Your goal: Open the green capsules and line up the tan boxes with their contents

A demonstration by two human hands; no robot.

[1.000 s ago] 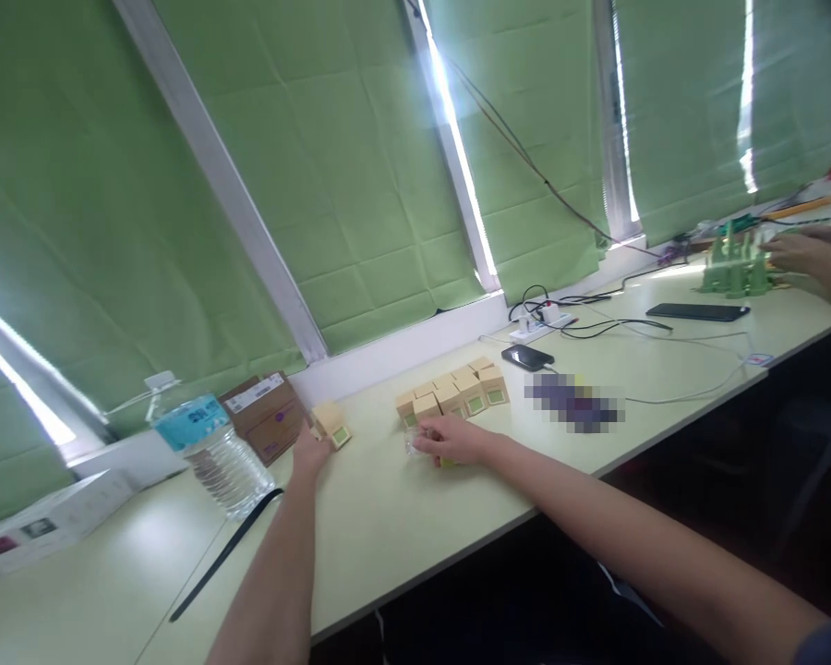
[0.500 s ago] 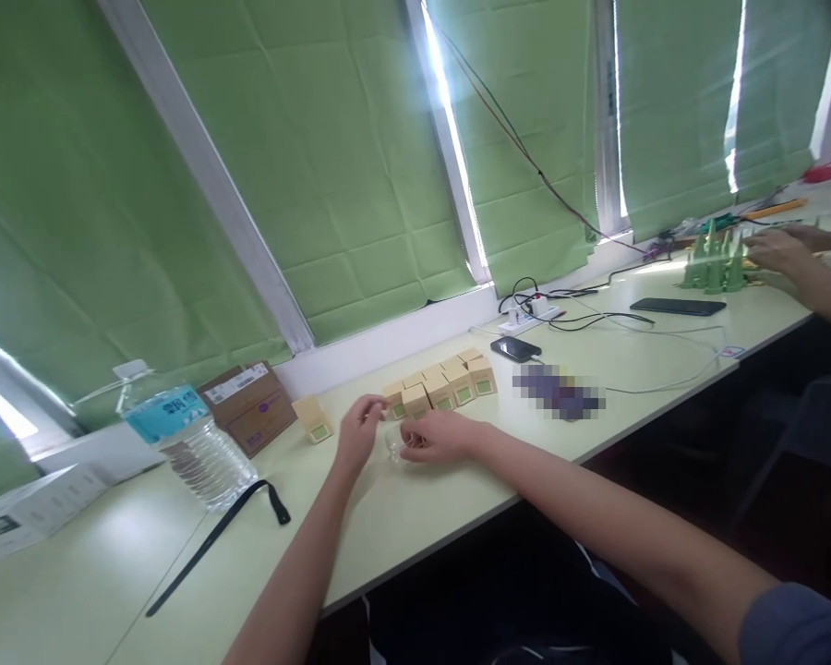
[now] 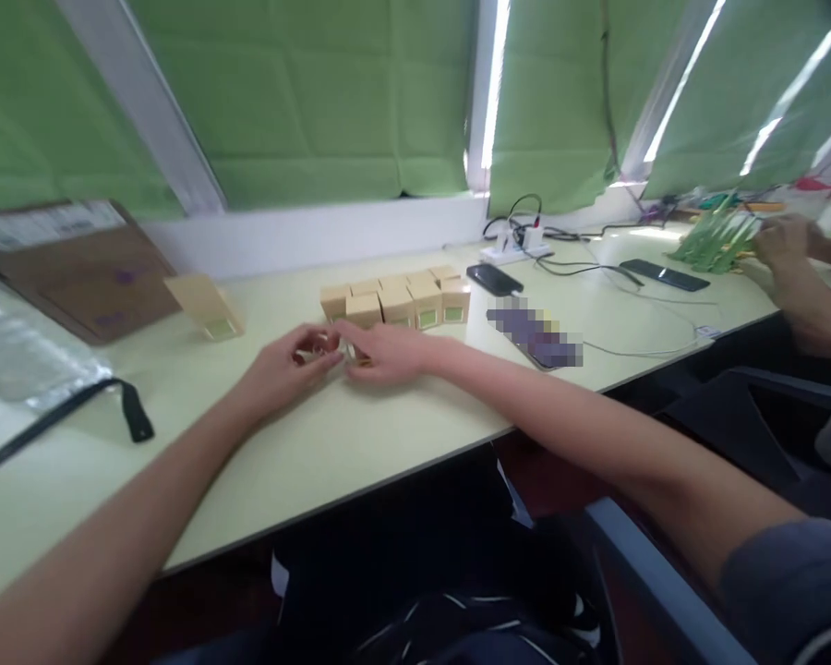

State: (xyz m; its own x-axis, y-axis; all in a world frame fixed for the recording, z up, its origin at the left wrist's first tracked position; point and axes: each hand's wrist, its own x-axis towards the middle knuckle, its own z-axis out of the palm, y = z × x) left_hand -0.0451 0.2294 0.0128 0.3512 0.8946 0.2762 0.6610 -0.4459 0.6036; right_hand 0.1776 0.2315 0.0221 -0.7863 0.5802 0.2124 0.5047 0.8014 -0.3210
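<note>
My left hand (image 3: pixel 297 360) is curled, its thumb and fingers meeting near my right hand. The fingers of my right hand (image 3: pixel 386 352) are bent toward the left fingertips. A small clear piece (image 3: pixel 347 353) shows at the gap between them, mostly covered by the fingers and blurred. Just behind both hands stands a cluster of small tan cardboard boxes (image 3: pixel 396 303) with green windows on their fronts. One more tan box (image 3: pixel 206 305) stands apart to the left, its tall flap raised.
On the left are a brown carton (image 3: pixel 76 268), a clear plastic bottle (image 3: pixel 34 342) and a black strap (image 3: pixel 135 411). Phones (image 3: pixel 495 279), a power strip (image 3: pixel 516 251) and cables lie to the right. Another person's hands (image 3: pixel 789 245) work beside green spiky pieces (image 3: pixel 713 235).
The view has turned and dropped closer to the table. My hands have come together in front of the boxes, the left fingers now curled where they were reaching toward the boxes.
</note>
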